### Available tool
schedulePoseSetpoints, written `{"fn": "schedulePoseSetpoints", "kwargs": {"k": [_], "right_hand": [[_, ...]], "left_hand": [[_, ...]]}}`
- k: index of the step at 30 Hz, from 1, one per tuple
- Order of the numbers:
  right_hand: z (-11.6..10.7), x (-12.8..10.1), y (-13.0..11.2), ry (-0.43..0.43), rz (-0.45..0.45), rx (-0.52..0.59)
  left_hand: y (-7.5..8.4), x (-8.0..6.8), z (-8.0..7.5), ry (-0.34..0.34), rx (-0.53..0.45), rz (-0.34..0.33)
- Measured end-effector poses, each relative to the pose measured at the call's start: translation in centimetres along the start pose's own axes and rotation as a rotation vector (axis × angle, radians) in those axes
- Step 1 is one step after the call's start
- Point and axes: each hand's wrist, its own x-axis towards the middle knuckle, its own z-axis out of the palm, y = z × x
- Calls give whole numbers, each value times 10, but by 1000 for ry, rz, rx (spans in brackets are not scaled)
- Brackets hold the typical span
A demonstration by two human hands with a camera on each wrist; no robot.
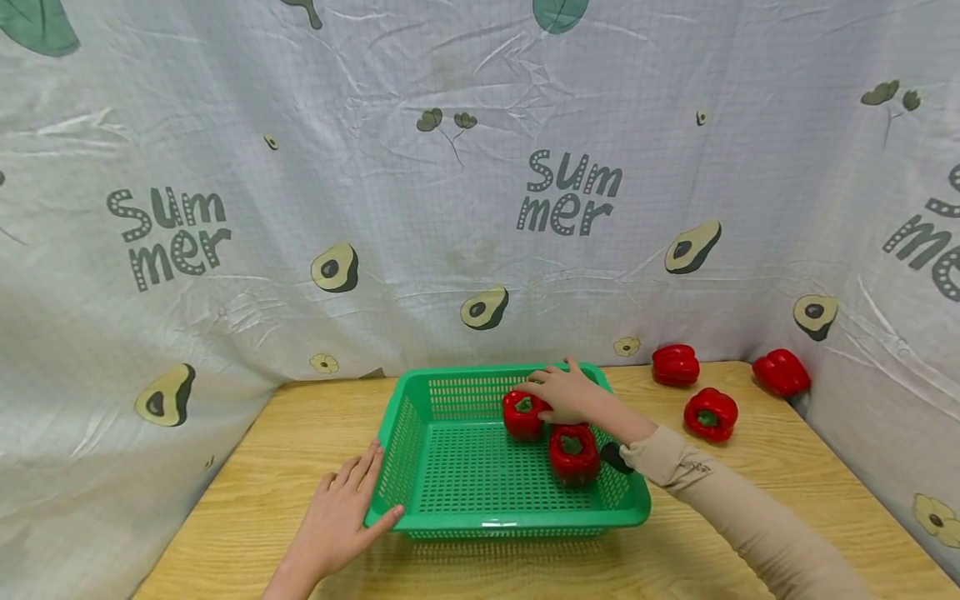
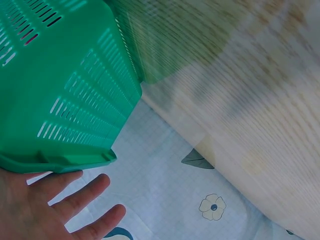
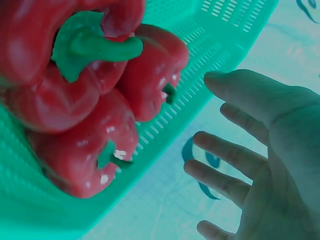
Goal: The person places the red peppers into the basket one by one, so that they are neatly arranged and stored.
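A green plastic basket (image 1: pixel 480 521) stands on the table with red bell peppers in it. One bell pepper (image 1: pixel 522 415) sits toward its back and another bell pepper (image 1: pixel 573 457) nearer the front. Three peppers show in the right wrist view, the largest pepper (image 3: pixel 30 45) closest to the camera; from the head, my right hand and forearm cover part of this group. My right hand (image 1: pixel 568 395) hovers over the basket's right side, fingers spread and gripping nothing. With extended fingers, my left hand (image 1: pixel 337 508) touches the basket's left rim, also visible beside the left hand (image 2: pixel 30 205) in its wrist view.
Right of the basket, three more red peppers lie on the wooden table (image 1: pixel 270 475): a back pepper (image 1: pixel 675 365), a nearer pepper (image 1: pixel 710 414) and a far-right pepper (image 1: pixel 782 372). A printed cloth (image 1: pixel 420 217) hangs behind and along both sides.
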Motion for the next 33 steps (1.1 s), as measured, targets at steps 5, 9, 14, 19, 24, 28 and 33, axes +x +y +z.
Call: {"fn": "schedulePoseSetpoints", "kwargs": {"k": [5,9,14,19,24,28,33], "right_hand": [[-2,-14,3,84,-36,-13],[1,-27,7,147,-67,-18],[10,-44,17,198,-97,11],[21,-59,28,321,-134,34],[31,-72,38,466,-158,15],[40,-84,47,531,-132,-3],[54,-100,60,564,-82,-7]], "left_hand": [[-1,0,0,2,3,-1],[-1,-1,-1,-2,-1,-9],[0,0,-1,-4,-1,-4],[1,0,0,1,4,-2],[1,1,0,6,5,1],[1,1,0,0,2,-3],[0,1,-1,-10,0,-6]]}}
